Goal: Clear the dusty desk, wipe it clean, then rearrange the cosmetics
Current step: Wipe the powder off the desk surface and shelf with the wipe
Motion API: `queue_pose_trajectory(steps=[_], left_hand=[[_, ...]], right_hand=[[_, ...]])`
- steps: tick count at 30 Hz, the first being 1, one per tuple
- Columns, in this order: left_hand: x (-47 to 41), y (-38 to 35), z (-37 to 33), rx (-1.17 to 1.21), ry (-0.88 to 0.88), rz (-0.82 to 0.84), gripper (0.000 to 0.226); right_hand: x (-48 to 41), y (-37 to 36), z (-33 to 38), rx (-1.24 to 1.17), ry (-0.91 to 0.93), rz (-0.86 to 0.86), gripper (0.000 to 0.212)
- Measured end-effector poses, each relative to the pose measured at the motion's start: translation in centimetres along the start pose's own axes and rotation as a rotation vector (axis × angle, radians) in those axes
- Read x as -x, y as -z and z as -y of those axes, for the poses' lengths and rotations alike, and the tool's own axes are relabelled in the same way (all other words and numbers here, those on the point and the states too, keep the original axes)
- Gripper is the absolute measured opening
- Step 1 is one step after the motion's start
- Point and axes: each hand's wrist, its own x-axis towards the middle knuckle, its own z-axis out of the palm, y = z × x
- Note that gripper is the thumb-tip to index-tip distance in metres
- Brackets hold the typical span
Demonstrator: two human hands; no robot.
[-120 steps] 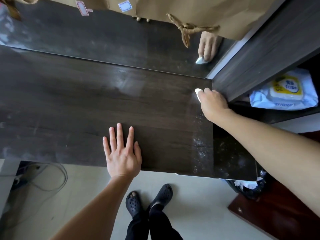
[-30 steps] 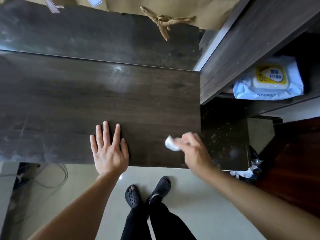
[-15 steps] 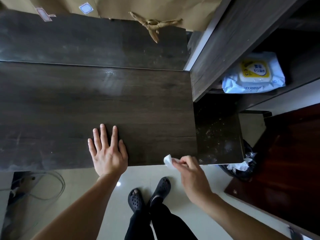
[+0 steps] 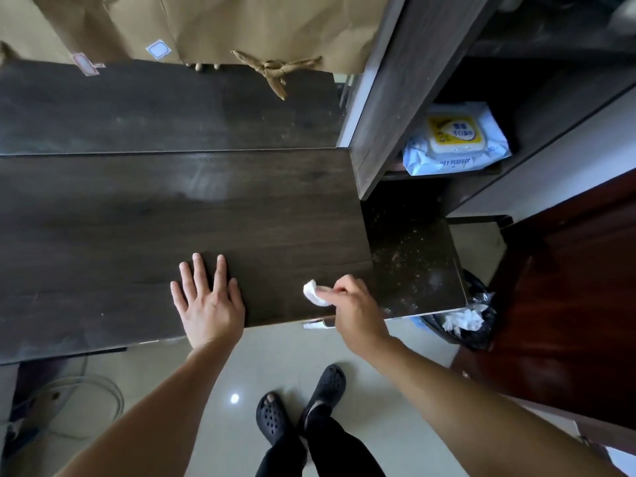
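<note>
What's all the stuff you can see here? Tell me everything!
desk: one, dark brown, across the middle
wipe: one, white, on the desk near its front edge
pack of wet wipes: one, white and blue with a yellow lid, tucked in at far right
ledge: one, black, dust-speckled, right of the desk
bin: one, black-lined, below the ledge
tissue: crumpled, white, inside the bin
paper bags: several, brown, behind the desk
clogs: two, black, on the pale floor
left hand: flat on the desk
right hand: pinching the wipe
</note>
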Motion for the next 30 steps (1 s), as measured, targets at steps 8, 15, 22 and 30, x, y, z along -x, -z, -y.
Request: queue_pose_trajectory(steps=[8,15,22,30], left_hand=[[1.8,2.3,-3.6,0.054,-0.076,0.106,0.033],[6.0,-0.1,-14.9,0.203,-0.209,0.093,0.047],[3.8,-4.9,-20.9,0.071,0.068,-0.068,0.049],[3.9,-6.2,-21.6,0.016,0.074,-0.221,0.044]], right_hand=[[10.8,3.5,-8.6,-0.043,-0.372,0.087,0.049],[8.8,9.1,-19.8,-0.336,-0.939,-0.128,0.037],[0.9,11.7,-28.3,-0.221,-0.771,-0.079,0.048],[-15.8,11.3,-27.9,0.124,-0.229,0.007,0.044]])
